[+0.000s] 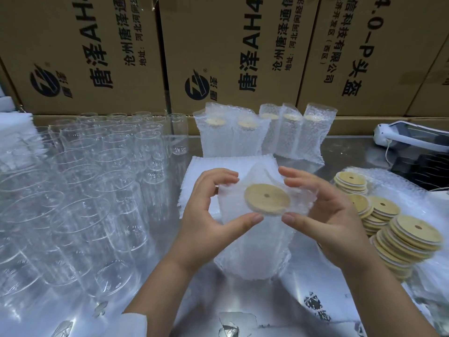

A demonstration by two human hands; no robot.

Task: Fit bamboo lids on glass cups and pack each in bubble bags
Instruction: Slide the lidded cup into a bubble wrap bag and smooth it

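A glass cup capped with a round bamboo lid (266,199) stands inside a clear bubble bag (252,254) at the middle of the table. My left hand (206,222) grips the bag's mouth on the left, thumb at the front and fingers at the back. My right hand (325,215) grips the mouth on the right the same way. Both hands hold the bag's opening around the lid. The cup's glass body is mostly hidden by the bubble wrap.
Several bare glass cups (80,190) crowd the left half of the table. Several packed cups in bubble bags (264,132) stand at the back. Flat bubble bags (201,171) lie stacked behind my hands. Loose bamboo lids (398,229) pile at the right. Cardboard boxes (218,49) wall the back.
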